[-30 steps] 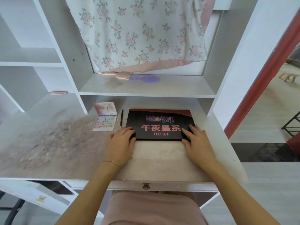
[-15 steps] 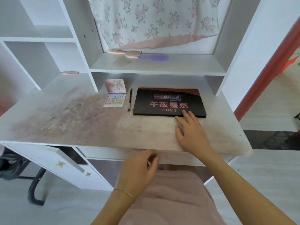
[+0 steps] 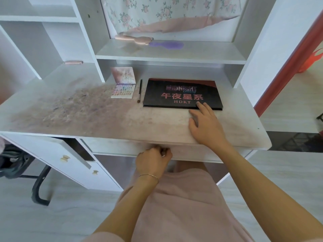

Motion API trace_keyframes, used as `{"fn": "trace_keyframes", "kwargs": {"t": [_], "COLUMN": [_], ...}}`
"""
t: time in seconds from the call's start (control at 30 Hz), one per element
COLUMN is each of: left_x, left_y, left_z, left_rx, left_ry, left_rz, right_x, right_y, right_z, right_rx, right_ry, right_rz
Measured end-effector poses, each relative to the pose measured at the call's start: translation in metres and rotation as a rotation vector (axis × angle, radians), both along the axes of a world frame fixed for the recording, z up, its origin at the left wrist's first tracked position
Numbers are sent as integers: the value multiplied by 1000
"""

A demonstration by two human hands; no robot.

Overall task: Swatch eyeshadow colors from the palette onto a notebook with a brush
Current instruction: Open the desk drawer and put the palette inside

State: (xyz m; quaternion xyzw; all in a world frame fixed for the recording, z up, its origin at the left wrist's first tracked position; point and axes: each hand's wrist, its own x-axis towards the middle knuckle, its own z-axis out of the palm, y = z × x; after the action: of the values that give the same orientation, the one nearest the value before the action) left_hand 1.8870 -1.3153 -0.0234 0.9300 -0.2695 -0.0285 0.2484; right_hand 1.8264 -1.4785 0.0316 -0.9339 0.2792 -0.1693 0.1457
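Notebook: the black notebook (image 3: 181,93) lies closed and flat on the desk (image 3: 104,119), towards the right, its cover printed "MIDNIGHT" and "HDKT" with pink characters between.
Palette: the eyeshadow palette (image 3: 123,91) sits open to the left of the notebook, lid propped up at the back, rows of small pastel pans facing up.
Brush: a thin dark brush (image 3: 139,90) lies on the desk between palette and notebook, close to both, bristle end nearest the person.
Right hand: the right hand (image 3: 204,124) rests flat on the desk with fingers spread and straight, fingertips touching the notebook's near edge.
Left hand: the left hand (image 3: 153,161) is below the desk edge, fingers curled at the front of the middle drawer (image 3: 122,151); the knob itself is hidden, so I cannot tell what it grips.
Desk surface: a wide pinkish-grey stain covers the left half.
Shelf above: a pink hair tool (image 3: 133,38) and a purple brush (image 3: 167,44) lie on it, under a hanging floral cloth (image 3: 157,13).
Left side: a cabinet door (image 3: 52,151) stands ajar below the desk, with a dark chair base (image 3: 37,189) beside it.
Foreground: the person's pink-clad lap (image 3: 183,206) fills the bottom.
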Motion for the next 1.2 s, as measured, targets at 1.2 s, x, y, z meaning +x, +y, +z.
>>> {"fn": "trace_keyframes", "kwargs": {"t": [1.2], "left_x": [-22], "left_y": [94], "left_z": [98], "left_rx": [-91], "left_ry": [-128], "left_rz": [-430], "right_x": [-6], "right_y": [17], "right_z": [12], "right_rx": [134], "right_ry": [-176], "right_rz": [-26]}}
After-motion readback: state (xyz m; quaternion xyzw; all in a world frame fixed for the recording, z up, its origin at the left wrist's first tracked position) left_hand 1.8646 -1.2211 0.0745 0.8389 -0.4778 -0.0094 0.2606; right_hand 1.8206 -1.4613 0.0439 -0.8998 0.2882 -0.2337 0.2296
